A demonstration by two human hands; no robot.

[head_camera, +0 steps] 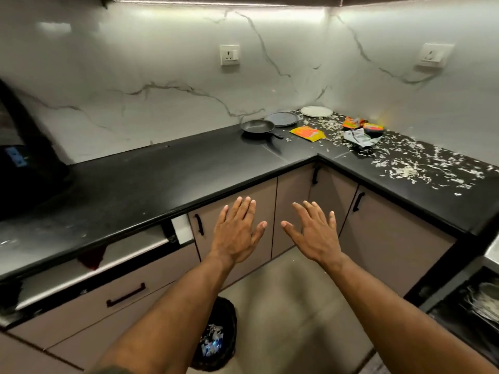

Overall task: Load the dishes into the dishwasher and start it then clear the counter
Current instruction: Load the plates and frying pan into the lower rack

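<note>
My left hand (237, 230) and my right hand (313, 233) are held out flat, palms down, fingers straight, in front of the corner cabinets; neither touches anything. At the far corner of the black counter (167, 171) lie a black frying pan (258, 127), a grey plate (281, 119) and a white plate (316, 111). A yellow wrapper (307, 133), orange wrappers (361, 125) and a grey packet (360, 139) sit among white scraps (410, 163) strewn over the right wing. The dishwasher (469, 306) shows at the lower right, open, with dishes inside.
A black bin (216, 338) with rubbish stands on the floor between my forearms. Beige cabinet doors with black handles (199, 224) run under the counter. A pulled-out steel-fronted drawer (89, 263) sits at the left. A dark appliance (24, 163) stands at the far left. Two wall sockets (229, 54) sit above.
</note>
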